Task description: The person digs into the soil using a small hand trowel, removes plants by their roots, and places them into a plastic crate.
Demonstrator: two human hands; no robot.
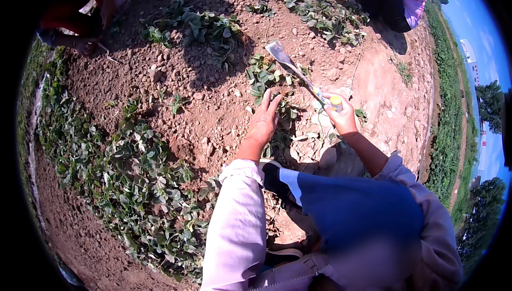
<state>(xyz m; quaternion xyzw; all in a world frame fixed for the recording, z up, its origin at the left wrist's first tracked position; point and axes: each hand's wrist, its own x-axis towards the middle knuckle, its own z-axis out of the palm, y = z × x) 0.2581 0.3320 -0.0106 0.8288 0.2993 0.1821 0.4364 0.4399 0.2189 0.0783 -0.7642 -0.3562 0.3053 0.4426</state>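
Note:
My right hand [341,115] is closed around the handle of a small metal hand tool [298,73] with a yellow end cap. Its flat, narrow blade points up and away to the left, just above the soil. My left hand [264,119] holds nothing; its fingers are spread beside a clump of low leafy plants [262,73]. Whether the fingertips touch the leaves I cannot tell. Reddish roots or dry stems show between my left hand and the tool.
Leafy plants [136,187] lie thick at the lower left, with more [312,7] at the top. A co-worker's hand [86,46] holds a thin tool at the upper left. Another person [390,1] is at the upper right. My shoe [274,177] stands near the plants.

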